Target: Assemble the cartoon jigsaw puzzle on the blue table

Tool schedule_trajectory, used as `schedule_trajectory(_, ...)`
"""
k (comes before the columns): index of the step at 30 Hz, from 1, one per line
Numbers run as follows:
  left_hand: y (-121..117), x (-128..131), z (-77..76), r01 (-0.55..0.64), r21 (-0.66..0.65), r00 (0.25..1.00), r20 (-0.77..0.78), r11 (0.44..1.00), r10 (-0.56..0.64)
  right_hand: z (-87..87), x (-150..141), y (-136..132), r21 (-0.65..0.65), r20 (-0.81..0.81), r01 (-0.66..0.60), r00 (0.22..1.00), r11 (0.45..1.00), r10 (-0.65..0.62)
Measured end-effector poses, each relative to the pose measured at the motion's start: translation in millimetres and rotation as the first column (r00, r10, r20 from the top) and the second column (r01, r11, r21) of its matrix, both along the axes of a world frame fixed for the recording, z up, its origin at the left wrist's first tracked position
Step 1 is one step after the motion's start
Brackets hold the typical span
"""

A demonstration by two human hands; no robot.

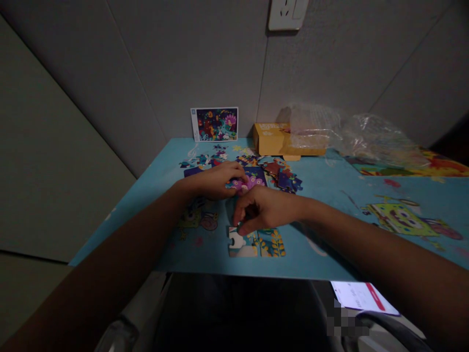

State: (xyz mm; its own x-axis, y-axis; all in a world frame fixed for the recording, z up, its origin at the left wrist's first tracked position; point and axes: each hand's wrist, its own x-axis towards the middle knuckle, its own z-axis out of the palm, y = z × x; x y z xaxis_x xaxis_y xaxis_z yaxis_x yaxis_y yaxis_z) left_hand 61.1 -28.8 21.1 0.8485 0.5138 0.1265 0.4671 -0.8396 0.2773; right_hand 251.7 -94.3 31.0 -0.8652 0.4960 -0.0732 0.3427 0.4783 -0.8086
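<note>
Teal-white-orange cardboard jigsaw pieces (pixel 273 244) near front edge of blue cartoon-printed table (pixel 322 183). Right hand (pixel 273 205) narrowly pinched above; left hand (pixel 220 181) curled by pink-purple pieces (pixel 257 181), mid-table. Cannot tell either grip. Light, level fingertip pressure likely suits tabs.

Dim, murky light here, the wall (pixel 205 58) in grey shade and the corners falling nearly black; beneath the surface (pixel 146 195), deep shadow, while the phone screen (pixel 361 296) glows. Faint glints on the plastic (pixel 381 139), fine detail soft, edges stretched.
</note>
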Motion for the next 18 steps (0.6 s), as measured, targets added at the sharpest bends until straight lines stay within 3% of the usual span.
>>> schedule_trajectory(5, 0.3, -1.0, -0.7, -0.008, -0.003, 1.0, -0.02, 1.0, 0.008, -2.7, 3.0, 3.3, 0.032, -0.018, -0.105, 0.994, 0.994, 0.106)
schedule_trajectory(9, 2.1, -2.2, -2.7, 0.009, 0.002, 1.0, -0.017, 1.0, -0.009, -5.3, 4.8, 6.7, 0.057, -0.01, -0.137, 0.99, 0.989, 0.138)
schedule_trajectory(14, 1.1, -1.4, -1.7, 0.001, 0.003, 1.0, -0.014, 1.0, -0.001, -5.7, 4.3, 9.5, 0.192, 0.008, -0.186, 0.982, 0.964, 0.188)
schedule_trajectory(18, -0.4, -0.5, -0.2, -0.006, -0.007, 1.0, -0.018, 1.0, 0.006, -5.6, 4.2, 9.9, 0.203, -0.001, -0.2, 0.979, 0.959, 0.205)
